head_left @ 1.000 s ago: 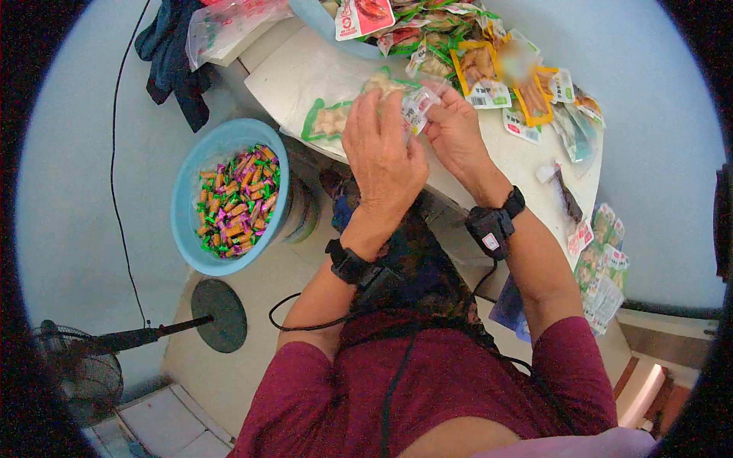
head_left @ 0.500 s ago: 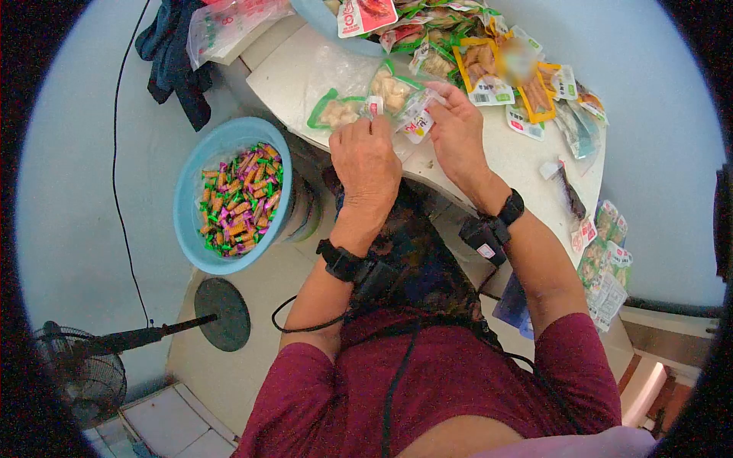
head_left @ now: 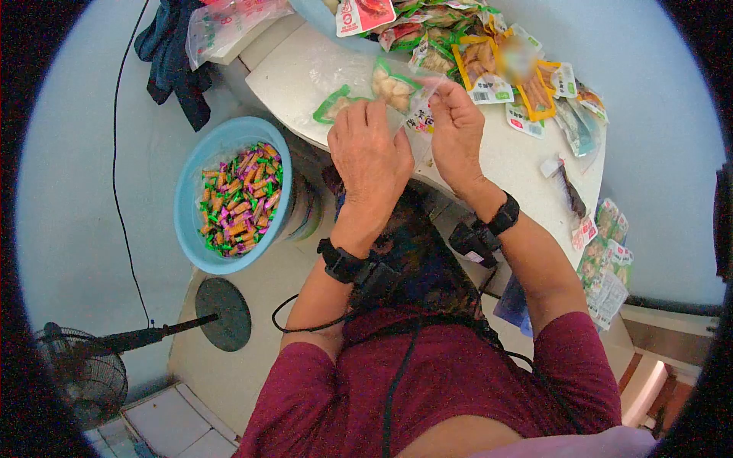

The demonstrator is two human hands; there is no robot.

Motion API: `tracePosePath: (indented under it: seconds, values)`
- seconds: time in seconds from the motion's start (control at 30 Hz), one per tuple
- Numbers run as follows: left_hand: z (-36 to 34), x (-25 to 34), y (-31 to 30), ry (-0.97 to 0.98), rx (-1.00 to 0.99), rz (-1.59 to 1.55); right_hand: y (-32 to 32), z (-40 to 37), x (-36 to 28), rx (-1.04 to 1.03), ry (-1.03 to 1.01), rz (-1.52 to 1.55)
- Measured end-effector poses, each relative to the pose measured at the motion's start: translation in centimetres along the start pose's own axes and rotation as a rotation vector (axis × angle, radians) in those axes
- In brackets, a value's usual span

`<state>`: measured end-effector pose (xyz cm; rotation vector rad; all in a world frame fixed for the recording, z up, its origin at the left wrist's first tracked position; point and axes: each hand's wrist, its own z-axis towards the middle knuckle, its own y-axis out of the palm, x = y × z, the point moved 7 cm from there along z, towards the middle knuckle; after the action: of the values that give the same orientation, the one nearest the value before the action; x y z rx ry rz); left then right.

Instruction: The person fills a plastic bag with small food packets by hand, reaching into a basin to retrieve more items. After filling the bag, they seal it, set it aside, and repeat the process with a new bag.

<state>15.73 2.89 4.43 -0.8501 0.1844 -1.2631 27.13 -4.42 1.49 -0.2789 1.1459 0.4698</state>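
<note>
A clear plastic bag (head_left: pixel 347 72) lies over the near edge of the white table, with green-edged packets of pale food (head_left: pixel 393 85) inside or under its film. My right hand (head_left: pixel 458 130) pinches the bag's right corner between thumb and fingers. My left hand (head_left: pixel 368 156) rests on the bag's near side, fingers bent over a smaller green-edged packet (head_left: pixel 334 104); whether it grips the film is hidden beneath the fingers. Between the hands, printed lettering (head_left: pixel 420 120) shows through the plastic.
Many food packets (head_left: pixel 435 38) are heaped at the table's back, with yellow-edged ones (head_left: pixel 479 61) at the right. A blue tub (head_left: pixel 183 221) of wrapped sweets (head_left: pixel 240 200) stands left of the white table (head_left: pixel 282 84). A fan (head_left: pixel 80 370) is at lower left.
My left hand has shifted slightly right and its fingers have spread somewhat. The bag's film now stretches up to my right hand, and the white label between my hands has changed position.
</note>
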Motion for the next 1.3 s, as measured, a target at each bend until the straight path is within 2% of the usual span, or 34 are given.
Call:
tracePosePath:
  seconds: [0.07, 0.23, 0.33, 0.57, 0.63, 0.73, 0.83, 0.93, 1.03, 1.13, 1.23, 1.3]
  values:
    - [0.2, -0.2, 0.5, 0.014, 0.086, 0.004, 0.1, 0.0, 0.1, -0.001, -0.01, 0.042]
    - [0.5, -1.1, 2.7, 0.016, 0.01, 0.072, 0.0, 0.2, 1.2, 0.012, 0.035, 0.17]
    - [0.4, -1.0, 3.0, 0.025, -0.042, 0.109, -0.4, 0.3, 1.4, 0.086, -0.004, 0.146]
    - [0.3, -0.4, 2.2, 0.046, -0.174, 0.123, -0.7, 0.2, 1.1, 0.116, -0.013, 0.021]
    - [0.3, -0.3, 2.0, 0.051, -0.158, 0.07, -1.2, 0.7, 1.6, 0.103, 0.002, -0.016]
    - [0.6, 0.3, 1.0, 0.035, -0.072, 0.018, -1.2, 0.8, 1.5, 0.125, 0.091, 0.237]
    - [0.7, 1.2, 0.3, 0.042, 0.028, 0.013, -0.5, 0.9, 2.9, 0.113, 0.274, 0.561]
    - [0.8, 1.7, 0.1, 0.032, 0.041, -0.009, -0.6, 1.2, 3.6, 0.036, 0.338, 0.554]
    - [0.8, 2.3, 0.1, 0.057, 0.08, -0.056, 0.3, 1.2, 2.9, -0.019, 0.396, 0.87]
    - [0.8, 2.9, 0.5, 0.073, 0.085, -0.098, 1.7, 1.3, 2.9, -0.222, 0.415, 0.832]
    - [0.7, 3.2, 1.1, 0.077, 0.074, -0.118, 2.0, 0.5, 2.5, -0.231, 0.487, 0.604]
    - [0.6, 3.2, 1.2, 0.082, 0.07, -0.124, 1.5, 0.9, 4.4, -0.263, 0.351, 0.445]
